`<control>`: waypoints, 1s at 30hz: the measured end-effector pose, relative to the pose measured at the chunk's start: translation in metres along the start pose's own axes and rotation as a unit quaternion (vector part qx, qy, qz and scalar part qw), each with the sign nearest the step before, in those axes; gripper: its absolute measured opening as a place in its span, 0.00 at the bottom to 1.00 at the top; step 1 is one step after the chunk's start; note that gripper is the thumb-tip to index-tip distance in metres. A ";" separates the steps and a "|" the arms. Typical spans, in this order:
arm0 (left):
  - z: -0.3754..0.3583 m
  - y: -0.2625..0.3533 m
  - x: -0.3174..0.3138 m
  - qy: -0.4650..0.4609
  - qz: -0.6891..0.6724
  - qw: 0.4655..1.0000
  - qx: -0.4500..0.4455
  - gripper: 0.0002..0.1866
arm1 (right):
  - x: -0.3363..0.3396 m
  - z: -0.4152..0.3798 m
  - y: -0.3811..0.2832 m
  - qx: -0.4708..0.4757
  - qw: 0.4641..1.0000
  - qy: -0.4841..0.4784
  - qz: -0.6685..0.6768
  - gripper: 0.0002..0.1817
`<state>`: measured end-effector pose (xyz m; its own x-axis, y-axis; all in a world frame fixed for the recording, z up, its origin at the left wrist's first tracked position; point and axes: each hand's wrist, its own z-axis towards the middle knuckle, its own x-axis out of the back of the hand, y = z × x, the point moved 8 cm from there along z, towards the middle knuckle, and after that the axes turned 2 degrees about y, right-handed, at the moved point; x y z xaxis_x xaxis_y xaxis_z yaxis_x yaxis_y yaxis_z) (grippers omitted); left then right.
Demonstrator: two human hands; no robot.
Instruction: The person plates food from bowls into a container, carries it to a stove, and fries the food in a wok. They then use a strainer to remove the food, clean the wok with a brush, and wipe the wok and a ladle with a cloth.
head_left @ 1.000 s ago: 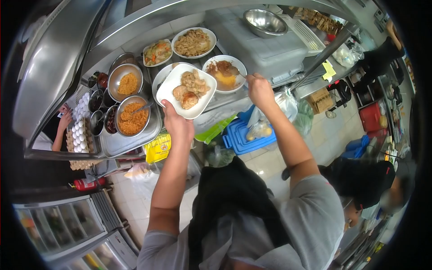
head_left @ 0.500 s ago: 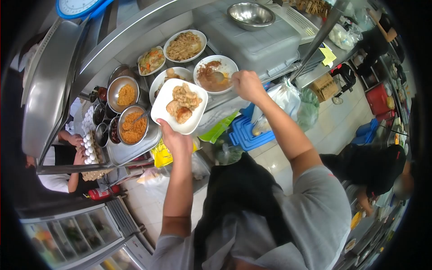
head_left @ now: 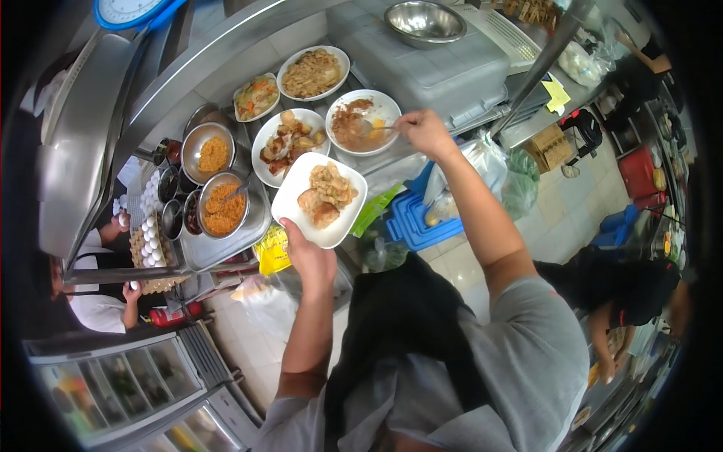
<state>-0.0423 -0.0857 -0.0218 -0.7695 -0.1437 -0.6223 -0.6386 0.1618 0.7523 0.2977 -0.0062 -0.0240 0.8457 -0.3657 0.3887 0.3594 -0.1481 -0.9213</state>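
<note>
My left hand (head_left: 307, 252) grips the near edge of a white square plate (head_left: 294, 203) bearing pieces of browned food. In my right hand (head_left: 425, 132) is the handle of a metal spoon (head_left: 382, 128), whose bowl end dips into the sauce in a round white bowl (head_left: 364, 94). Beside that bowl lies a round plate of browned food pieces (head_left: 282, 147). Behind them are a dish of pale sliced food (head_left: 310, 73) and a smaller dish of mixed vegetables (head_left: 256, 99).
Metal bowls of orange food (head_left: 224, 213) stand left, near egg trays (head_left: 153, 248). A grey lidded box (head_left: 422, 71) carries an empty steel bowl (head_left: 425, 22). A blue crate (head_left: 422, 224) is below. Co-workers stand at left (head_left: 98, 305) and right (head_left: 640, 282).
The square plate in my left hand has moved right and toward me, uncovering more of the round plate behind. My right hand has shifted slightly, showing the spoon handle. The left co-worker's hands have moved apart.
</note>
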 end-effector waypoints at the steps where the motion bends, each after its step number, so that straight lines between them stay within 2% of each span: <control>1: 0.000 0.001 -0.004 -0.002 0.000 1.000 -0.004 0.36 | 0.003 -0.001 0.002 -0.021 1.000 -0.005 0.015 0.12; 4: 0.012 0.000 -0.011 -0.010 -0.005 1.000 -0.017 0.35 | 0.012 -0.005 -0.001 -0.037 0.998 -0.016 0.055 0.13; 12: 0.061 -0.021 -0.035 0.008 -0.026 0.998 -0.062 0.32 | 0.049 -0.021 -0.059 0.006 0.999 -0.041 0.033 0.13; 16: 0.071 -0.024 -0.060 -0.030 -0.038 0.997 -0.057 0.32 | 0.047 -0.031 -0.086 0.029 0.996 -0.068 0.054 0.13; 18: 0.067 -0.024 -0.066 -0.014 -0.040 0.998 -0.052 0.33 | 0.044 -0.036 -0.101 0.121 0.989 -0.062 0.051 0.10; 19: 0.065 -0.025 -0.068 -0.010 -0.038 0.999 -0.037 0.33 | 0.039 -0.041 -0.105 0.122 0.989 -0.069 0.049 0.10; 21: 0.062 -0.028 -0.070 -0.002 -0.038 0.999 -0.024 0.33 | 0.031 -0.066 -0.146 0.332 0.934 -0.012 -0.133 0.09; 22: 0.060 -0.028 -0.069 0.000 -0.039 0.999 -0.027 0.34 | 0.027 -0.069 -0.146 0.334 0.933 -0.018 -0.133 0.09; 24: 0.054 -0.027 -0.067 0.007 -0.040 0.999 -0.033 0.34 | 0.018 -0.079 -0.152 0.400 0.901 -0.014 -0.168 0.14; 27: 0.044 -0.024 -0.060 0.017 -0.037 0.999 -0.016 0.35 | 0.009 -0.081 -0.146 0.429 0.882 -0.031 -0.191 0.17; 30: 0.037 -0.023 -0.051 0.012 -0.043 0.999 -0.005 0.35 | 0.013 -0.090 -0.147 0.449 0.874 -0.025 -0.185 0.17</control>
<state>0.0113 -0.0461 -0.0147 -0.7111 -0.1791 -0.6799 -0.7024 0.1371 0.6985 0.2200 -0.0717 0.1159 0.6135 -0.4010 0.6803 0.7580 0.5406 -0.3649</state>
